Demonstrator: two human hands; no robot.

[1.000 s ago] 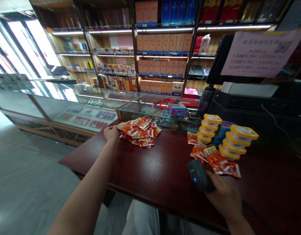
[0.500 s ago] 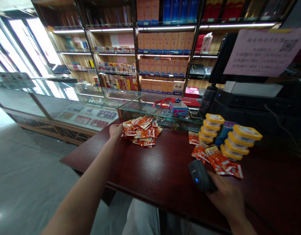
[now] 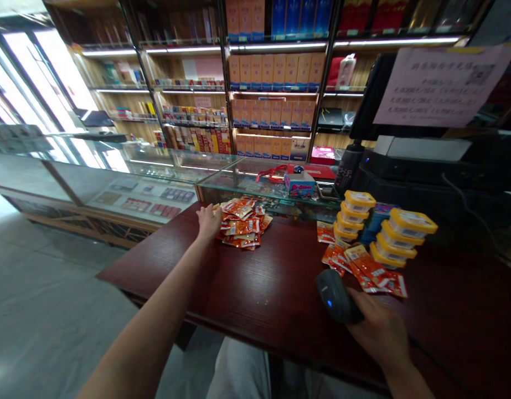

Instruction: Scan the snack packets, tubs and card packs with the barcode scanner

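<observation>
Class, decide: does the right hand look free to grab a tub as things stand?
Probably not: the right hand is wrapped around the scanner, and sachets lie between it and the tubs.

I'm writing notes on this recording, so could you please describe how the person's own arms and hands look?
The left hand and right hand are both ungloved. The left forearm and right forearm are bare as far as the picture shows, with no sleeve, watch or bracelet visible.

There are eight yellow-lidded tubs [image 3: 355, 214] and one scanner [image 3: 335, 296].
</observation>
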